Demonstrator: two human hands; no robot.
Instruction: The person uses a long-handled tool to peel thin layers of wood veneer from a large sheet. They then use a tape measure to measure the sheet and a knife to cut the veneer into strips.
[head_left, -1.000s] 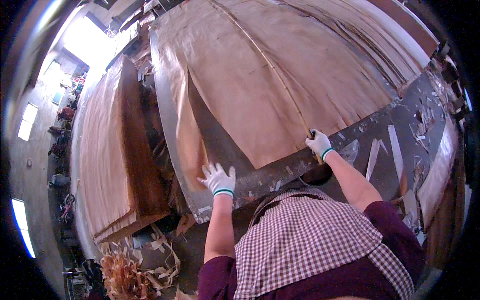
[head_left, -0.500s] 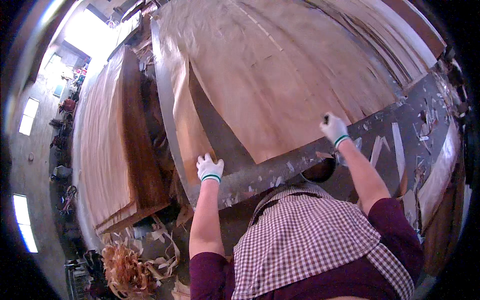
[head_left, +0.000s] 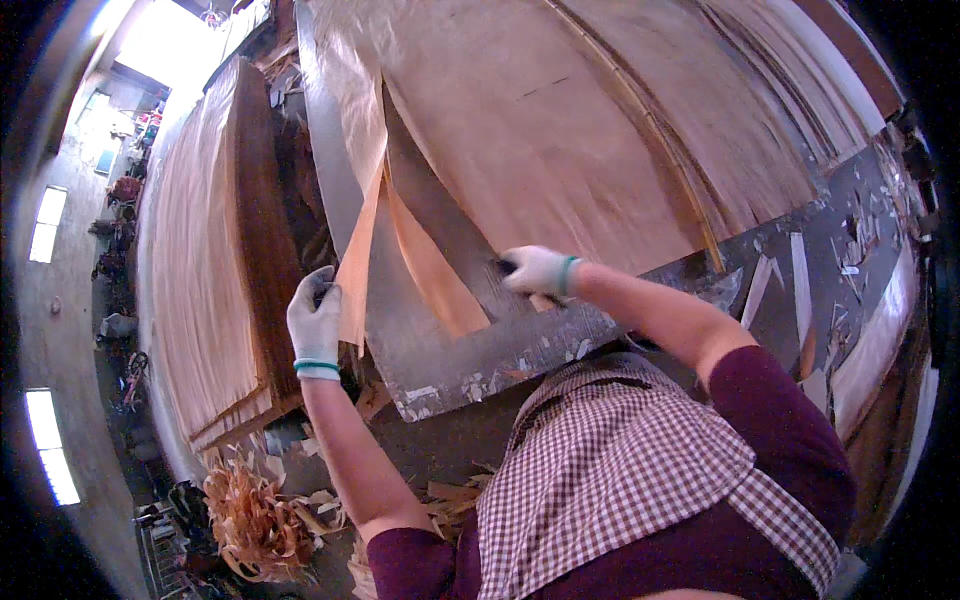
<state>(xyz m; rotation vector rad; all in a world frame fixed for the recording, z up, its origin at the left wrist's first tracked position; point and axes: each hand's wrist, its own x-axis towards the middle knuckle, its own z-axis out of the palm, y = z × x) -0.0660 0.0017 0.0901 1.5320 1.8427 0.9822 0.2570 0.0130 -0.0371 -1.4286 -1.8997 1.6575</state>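
Observation:
A large thin sheet of wood veneer (head_left: pixel 560 130) lies on a grey metal work table (head_left: pixel 520 345). My left hand (head_left: pixel 315 320), in a white glove, grips a torn strip of veneer (head_left: pixel 360 255) that hangs off the sheet's left edge. My right hand (head_left: pixel 538 272), also gloved, presses on the near edge of the sheet and seems to hold a small dark tool, mostly hidden. A second torn flap (head_left: pixel 435 270) lies between my hands.
A tall stack of veneer sheets (head_left: pixel 215 250) stands to the left of the table. Curled veneer scraps (head_left: pixel 250 515) lie on the floor below. Loose strips and offcuts (head_left: pixel 800 290) litter the table's right side. More veneer sheets (head_left: pixel 760 120) overlap at the back right.
My right hand has moved left along the near edge of the sheet. My left hand has left the table edge, moved left and up, and closed on the torn strip.

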